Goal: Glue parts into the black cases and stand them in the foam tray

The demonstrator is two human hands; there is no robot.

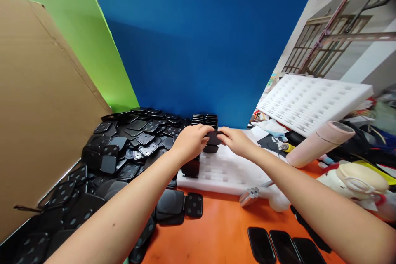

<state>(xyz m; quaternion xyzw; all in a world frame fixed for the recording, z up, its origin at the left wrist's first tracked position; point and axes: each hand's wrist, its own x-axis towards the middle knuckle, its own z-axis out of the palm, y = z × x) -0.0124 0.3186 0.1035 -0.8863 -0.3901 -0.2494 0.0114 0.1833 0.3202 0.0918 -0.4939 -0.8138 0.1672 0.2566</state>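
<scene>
Between my two hands is a flat black square plate (213,137) with rounded corners, held upright over a white slotted foam tray (229,175). My left hand (193,140) pinches its left side. My right hand (234,140) pinches its right edge with thumb and fingers. Rows of similar black plates (204,119) stand on edge in the tray behind my hands, and more black plates (191,168) stand at its left end, partly hidden by my left hand. To the left lies a large loose heap of black plates (145,138), some showing round dots.
Shiny metal cylinders (250,196) stand at the tray's front edge on the orange table (192,241). Three glossy black rectangular pieces (261,244) lie at the front right. A pink bottle (320,144) and another foam tray (312,99) are at right. Cardboard (40,103) walls the left; a blue panel (198,49) stands behind.
</scene>
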